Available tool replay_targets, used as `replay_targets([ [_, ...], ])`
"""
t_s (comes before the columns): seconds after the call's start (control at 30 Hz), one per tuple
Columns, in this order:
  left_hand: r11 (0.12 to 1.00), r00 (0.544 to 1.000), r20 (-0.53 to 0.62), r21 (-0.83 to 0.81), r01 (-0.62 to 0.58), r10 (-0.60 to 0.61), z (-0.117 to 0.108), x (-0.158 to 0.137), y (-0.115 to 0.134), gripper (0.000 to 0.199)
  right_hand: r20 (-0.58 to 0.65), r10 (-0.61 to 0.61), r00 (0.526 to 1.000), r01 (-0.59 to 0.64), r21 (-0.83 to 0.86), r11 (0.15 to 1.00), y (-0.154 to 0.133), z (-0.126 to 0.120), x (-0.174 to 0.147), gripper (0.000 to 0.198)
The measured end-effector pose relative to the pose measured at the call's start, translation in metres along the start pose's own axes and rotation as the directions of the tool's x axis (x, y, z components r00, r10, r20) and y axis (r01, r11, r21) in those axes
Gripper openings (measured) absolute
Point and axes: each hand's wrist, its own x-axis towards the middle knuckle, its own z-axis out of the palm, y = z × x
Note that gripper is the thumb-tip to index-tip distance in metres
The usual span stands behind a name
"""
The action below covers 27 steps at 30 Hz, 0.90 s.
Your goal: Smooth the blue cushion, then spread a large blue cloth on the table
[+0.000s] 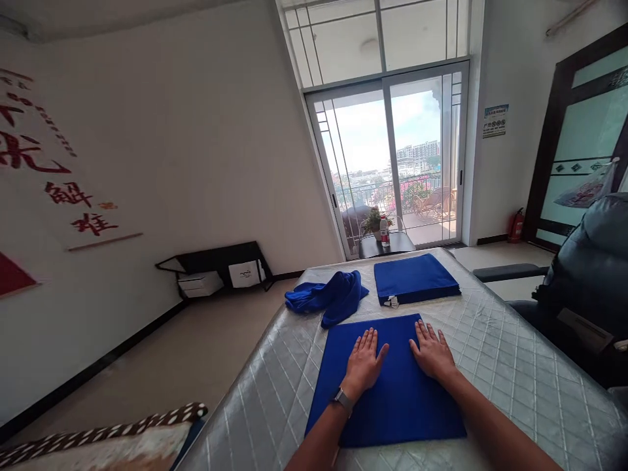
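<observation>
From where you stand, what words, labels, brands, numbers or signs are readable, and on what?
"解": red, on the wall scroll
"难": red, lower on that scroll
Scroll's other characters: cut off or unclear.
Too small or blurred: wall notice, water bottle label, lettering on the white box and hanging plastic bag, white tag on the folded blue cloths.
</observation>
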Motion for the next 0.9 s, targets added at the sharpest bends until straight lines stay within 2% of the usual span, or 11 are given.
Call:
replay_targets([
  [0.17, 0.985, 0.987, 0.008, 0.065, 0.158, -0.159, -0.010, -0.033, -0.076, 0.076, 0.002, -0.002, 1.000, 0.002, 0.005, 1.000, 0.001, 0.002, 0.000, 0.069],
  [0.27, 0.975, 0.977, -0.007, 0.061, 0.214, -0.214, -0.009, -0.045, -0.098, 0.078, 0.001, 0.002, 1.000, -0.002, 0.009, 1.000, 0.001, 0.004, 0.002, 0.069],
  [0.63, 0.972, 0.974, -0.005, 0.057, 0.228, -0.228, -0.011, -0.045, -0.099, 0.087, 0.014, 0.004, 1.000, -0.004, -0.032, 0.999, -0.001, 0.006, 0.004, 0.069],
  [0.9, 0.975, 0.975, -0.050, 0.033, 0.218, -0.216, -0.012, -0.049, -0.100, 0.084, 0.009, 0.006, 1.000, -0.006, -0.062, 0.998, -0.007, -0.006, -0.004, 0.067],
])
